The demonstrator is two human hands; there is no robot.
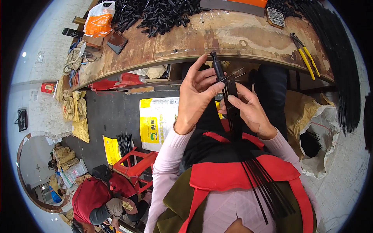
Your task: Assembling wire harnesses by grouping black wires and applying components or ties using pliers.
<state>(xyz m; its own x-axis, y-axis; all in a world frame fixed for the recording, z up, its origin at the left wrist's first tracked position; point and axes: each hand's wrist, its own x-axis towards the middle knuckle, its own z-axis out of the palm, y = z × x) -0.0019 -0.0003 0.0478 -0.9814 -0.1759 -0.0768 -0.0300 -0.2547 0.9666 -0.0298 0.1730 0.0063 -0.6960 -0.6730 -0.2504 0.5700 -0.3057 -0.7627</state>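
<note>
Hands meet over the lap: the left hand (196, 95) pinches a black plastic cylindrical hub (218, 66), the right hand (248, 110) presses thin black ribs (232, 97) just below that grip. Judging by the black plastic parts (155, 15) heaped on the wooden tabletop (233, 37), plenty remains.

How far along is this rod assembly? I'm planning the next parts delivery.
Done: nothing finished shows. In hand: left hand and right hand work a black cap piece onto a bundle of thin black rods. Left: a heap of black parts on the workbench.
</note>
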